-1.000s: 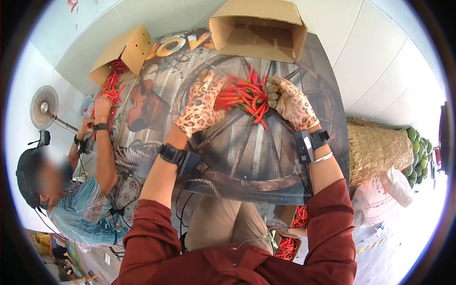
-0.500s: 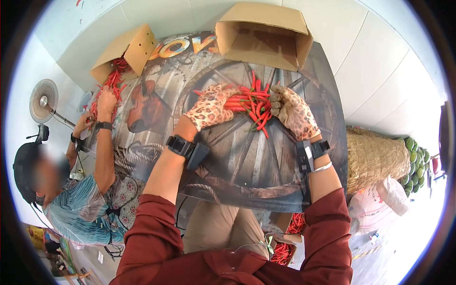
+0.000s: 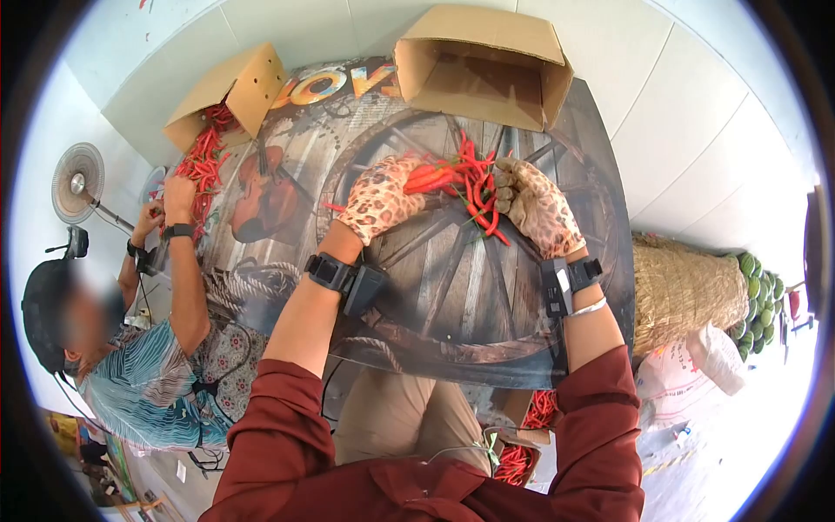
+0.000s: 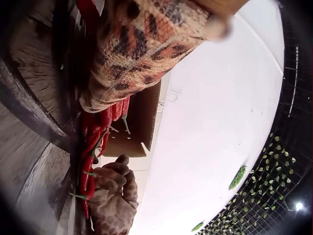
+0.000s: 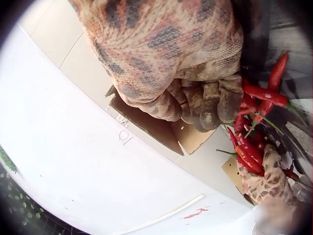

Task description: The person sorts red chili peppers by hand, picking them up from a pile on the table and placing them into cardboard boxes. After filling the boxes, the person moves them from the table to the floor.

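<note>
Several red chilies point(image 3: 429, 178) are gripped by the gloved left hand point(image 3: 380, 196), their stem ends pointing toward the right hand. A loose heap of chilies point(image 3: 478, 193) lies between the hands on the printed tabletop. Beside the heap's right edge is the gloved right hand point(image 3: 537, 207), with curled fingers. No chili shows within those fingers in the right wrist view, where the right hand point(image 5: 166, 58) is close to crossed chilies point(image 5: 266, 95). The left wrist view shows chilies point(image 4: 117, 110) protruding beneath the left hand point(image 4: 142, 49); its palm is hidden.
An open cardboard box point(image 3: 478, 74) lies at the table's back. Another box point(image 3: 233, 91) spills chilies at the left, where a seated person point(image 3: 143, 365) handles them. Boxes of chilies point(image 3: 517, 461) stand below the front edge; a straw-coloured roll point(image 3: 687, 291) is right of the table.
The left hand, at first loosely extended left of the heap, has closed around several chilies. Between the hands, the heap has thinned and shifted. The right hand has stayed near the heap's right edge.
</note>
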Demonstrator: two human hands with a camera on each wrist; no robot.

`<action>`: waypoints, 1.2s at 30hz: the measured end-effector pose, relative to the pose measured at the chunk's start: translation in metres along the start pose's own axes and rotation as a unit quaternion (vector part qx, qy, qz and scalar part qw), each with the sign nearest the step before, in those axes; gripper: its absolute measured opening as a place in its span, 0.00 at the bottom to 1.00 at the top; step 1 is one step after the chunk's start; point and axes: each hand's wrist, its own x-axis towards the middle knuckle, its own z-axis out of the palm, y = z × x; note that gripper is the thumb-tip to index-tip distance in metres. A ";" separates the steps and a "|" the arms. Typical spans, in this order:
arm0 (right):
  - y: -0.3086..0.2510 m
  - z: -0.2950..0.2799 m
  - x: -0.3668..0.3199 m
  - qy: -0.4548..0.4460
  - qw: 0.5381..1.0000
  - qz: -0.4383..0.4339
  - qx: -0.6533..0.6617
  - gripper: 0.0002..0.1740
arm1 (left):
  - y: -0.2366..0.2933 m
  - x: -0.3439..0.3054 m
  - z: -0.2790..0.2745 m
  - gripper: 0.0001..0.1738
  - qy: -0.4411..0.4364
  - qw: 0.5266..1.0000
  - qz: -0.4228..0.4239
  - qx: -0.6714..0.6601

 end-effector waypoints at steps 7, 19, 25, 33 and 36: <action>-0.001 0.003 -0.002 -0.004 1.000 0.004 0.028 0.18 | -0.019 -0.002 0.010 0.32 0.136 0.988 -0.009 -0.066; -0.002 0.007 -0.004 -0.005 1.000 0.010 0.027 0.17 | -0.042 0.005 0.027 0.33 0.127 0.988 -0.053 -0.062; 0.003 0.005 -0.003 -0.058 0.996 0.005 0.069 0.21 | -0.044 0.006 0.023 0.34 0.146 0.937 -0.063 -0.310; 0.029 0.041 -0.005 -0.094 0.995 0.029 -0.035 0.39 | -0.008 0.006 0.027 0.23 0.242 0.945 0.014 -0.221; 0.048 0.050 -0.008 -0.039 0.997 -0.008 -0.065 0.45 | 0.014 0.003 0.024 0.27 0.175 0.938 0.053 -0.295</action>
